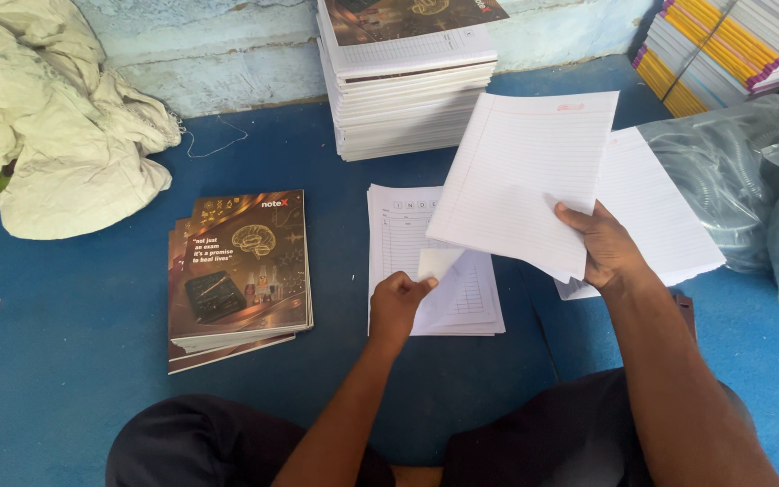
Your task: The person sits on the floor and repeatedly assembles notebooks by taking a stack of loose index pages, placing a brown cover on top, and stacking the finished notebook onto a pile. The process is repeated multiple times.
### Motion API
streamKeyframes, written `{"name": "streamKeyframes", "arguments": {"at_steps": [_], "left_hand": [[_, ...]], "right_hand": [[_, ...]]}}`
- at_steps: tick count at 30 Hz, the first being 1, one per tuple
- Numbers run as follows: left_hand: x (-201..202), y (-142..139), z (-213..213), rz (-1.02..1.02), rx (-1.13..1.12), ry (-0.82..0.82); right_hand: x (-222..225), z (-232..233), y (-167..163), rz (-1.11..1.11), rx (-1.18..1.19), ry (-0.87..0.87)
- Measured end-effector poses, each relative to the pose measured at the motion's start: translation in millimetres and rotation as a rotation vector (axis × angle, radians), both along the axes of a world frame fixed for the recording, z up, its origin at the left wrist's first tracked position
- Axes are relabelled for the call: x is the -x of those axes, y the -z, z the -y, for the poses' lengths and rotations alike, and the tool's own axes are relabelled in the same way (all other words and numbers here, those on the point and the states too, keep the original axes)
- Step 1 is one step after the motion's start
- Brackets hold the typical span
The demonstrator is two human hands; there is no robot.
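Observation:
My right hand point(608, 245) grips a bundle of white ruled sheets point(525, 176), lifted and tilted above the blue floor. My left hand point(398, 302) pinches the corner of a small white page point(439, 263) that lies on a flat stack of printed table sheets point(398, 234) in front of me. Under the lifted bundle, to the right, rests another pile of ruled sheets point(655, 212).
A short pile of dark-covered notebooks point(238, 271) lies at the left. A tall stack of notebooks point(407, 90) stands against the pale blue wall. Coloured-spine books point(723, 45) are at the top right, clear plastic bags point(759, 171) at the right, crumpled cream cloth point(47, 117) at the left.

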State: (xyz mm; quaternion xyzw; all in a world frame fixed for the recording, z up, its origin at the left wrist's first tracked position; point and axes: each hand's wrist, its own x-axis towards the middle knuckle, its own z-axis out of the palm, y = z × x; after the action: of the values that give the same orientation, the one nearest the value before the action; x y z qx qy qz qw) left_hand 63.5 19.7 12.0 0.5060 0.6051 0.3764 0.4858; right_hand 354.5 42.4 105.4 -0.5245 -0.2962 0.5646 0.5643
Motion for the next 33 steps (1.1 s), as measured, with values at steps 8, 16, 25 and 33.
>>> {"name": "streamKeyframes", "arguments": {"at_steps": [8, 16, 25, 33], "left_hand": [[5, 7, -8, 0.342, 0.01, -0.27], [14, 1, -13, 0.655, -0.019, -0.552], [12, -18, -13, 0.84, -0.118, -0.333], [-4, -23, -9, 0.516, -0.137, -0.016]], "right_hand": [[6, 1, -1, 0.036, 0.004, 0.0], [20, 2, -2, 0.094, 0.081, 0.039], [47, 2, 5, 0.189, 0.252, -0.071], [61, 2, 13, 0.163, 0.348, -0.092]]}}
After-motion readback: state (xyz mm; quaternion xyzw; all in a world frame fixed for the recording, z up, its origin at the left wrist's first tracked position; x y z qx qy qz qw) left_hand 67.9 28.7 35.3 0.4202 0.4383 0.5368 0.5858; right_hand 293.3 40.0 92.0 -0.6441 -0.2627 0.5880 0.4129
